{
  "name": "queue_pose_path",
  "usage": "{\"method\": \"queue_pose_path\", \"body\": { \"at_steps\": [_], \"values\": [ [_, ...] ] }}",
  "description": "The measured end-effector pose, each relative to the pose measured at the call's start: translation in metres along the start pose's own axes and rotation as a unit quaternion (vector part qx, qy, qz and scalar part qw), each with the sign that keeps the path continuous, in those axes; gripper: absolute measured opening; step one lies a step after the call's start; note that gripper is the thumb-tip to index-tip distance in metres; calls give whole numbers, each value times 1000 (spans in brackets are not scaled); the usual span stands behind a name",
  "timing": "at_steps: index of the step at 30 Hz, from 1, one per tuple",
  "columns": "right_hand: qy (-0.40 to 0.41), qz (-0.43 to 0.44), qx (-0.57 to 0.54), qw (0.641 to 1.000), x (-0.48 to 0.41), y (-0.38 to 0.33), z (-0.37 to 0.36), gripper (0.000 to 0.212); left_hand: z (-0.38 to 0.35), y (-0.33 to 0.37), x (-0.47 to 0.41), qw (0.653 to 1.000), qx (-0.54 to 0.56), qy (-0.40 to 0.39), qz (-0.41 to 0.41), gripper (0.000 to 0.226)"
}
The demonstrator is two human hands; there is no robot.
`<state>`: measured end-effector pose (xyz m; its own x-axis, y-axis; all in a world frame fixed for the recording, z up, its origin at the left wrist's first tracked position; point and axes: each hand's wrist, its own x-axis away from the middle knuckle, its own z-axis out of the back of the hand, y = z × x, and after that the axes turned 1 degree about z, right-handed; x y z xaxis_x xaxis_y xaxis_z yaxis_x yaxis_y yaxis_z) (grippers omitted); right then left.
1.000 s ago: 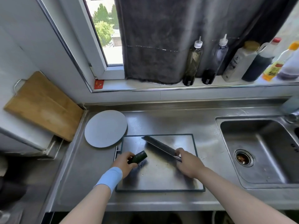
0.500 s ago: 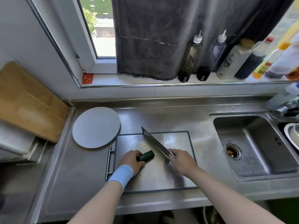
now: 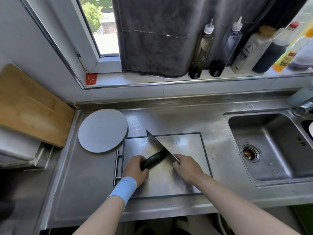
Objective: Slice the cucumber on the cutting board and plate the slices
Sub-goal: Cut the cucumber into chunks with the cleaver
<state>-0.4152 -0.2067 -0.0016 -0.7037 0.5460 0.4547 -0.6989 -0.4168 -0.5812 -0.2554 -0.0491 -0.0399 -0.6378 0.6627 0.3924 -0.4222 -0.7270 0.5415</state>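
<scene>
Currently we hold the cucumber (image 3: 153, 160) flat on the board (image 3: 186, 150), which lies midway along the surface (image 3: 84, 184), close to its front edge. The cucumber shows as one piece, angled from near left to far right.

Our left hand (image 3: 137, 168) grips the cucumber's near-left end, with the fingers curled over it. A blue band (image 3: 122, 189) wraps that wrist.

Our right hand (image 3: 186, 168) is clamped on the handle of the knife (image 3: 159, 145); the hand hides the handle. The blade runs from this hand toward the board's far-left corner and meets the cucumber's free far-right end. We cannot tell whether the edge has entered the skin.

The plate (image 3: 102, 130) sits toward the surface's left edge, just beside the board's far-left corner; we cannot tell whether the two touch.

A sink (image 3: 271, 150) is set into the surface's right end. A wooden board (image 3: 30, 106) leans beyond the left edge. Bottles (image 3: 201, 53) stand on the sill beyond the back edge.
</scene>
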Motion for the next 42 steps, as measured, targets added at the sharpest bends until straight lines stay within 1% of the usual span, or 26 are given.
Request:
{"method": "queue_pose_path", "body": {
  "at_steps": [4,8,11,14,16,19,21,25,29,32,34,38,40,42],
  "values": [
    [4,11,5,1000,-3,-5,2,27,0,3,-2,1000,7,-16,13,26],
    [14,-10,8,1000,-3,-1,12,26,-7,21,-8,1000,-3,-10,-3,25],
    [11,-24,10,1000,-4,3,15,24,-9,28,-10,1000,-18,-13,-8,29],
    [5,-26,14,1000,-6,4,15,22,-9,26,-9,999,-11,-5,-30,40],
    [11,-22,32,999,-7,2,16,20,-6,24,-8,999,-6,4,-44,36],
    [40,-7,81,996,-5,-5,18,25,-5,21,-7,999,6,2,-51,29],
    [54,8,97,994,-2,-12,18,29,-6,19,-6,999,19,9,-45,27],
    [69,35,83,994,7,-29,18,29,-5,15,-5,998,61,22,-26,26],
    [41,47,98,993,20,-39,10,31,-6,11,-4,997,72,32,-26,20],
    [19,41,114,993,29,-40,2,28,-6,8,-4,995,90,42,-10,17],
    [16,36,120,992,33,-40,-2,27,-5,7,-4,994,101,39,-3,18],
    [19,26,124,992,39,-41,-5,25,-1,7,-3,993,117,10,5,18],
    [14,24,125,992,39,-41,-5,24,4,8,-4,987,157,20,27,24],
    [9,20,124,992,38,-42,-4,23,10,9,-6,977,196,47,61,29]
  ]
}}
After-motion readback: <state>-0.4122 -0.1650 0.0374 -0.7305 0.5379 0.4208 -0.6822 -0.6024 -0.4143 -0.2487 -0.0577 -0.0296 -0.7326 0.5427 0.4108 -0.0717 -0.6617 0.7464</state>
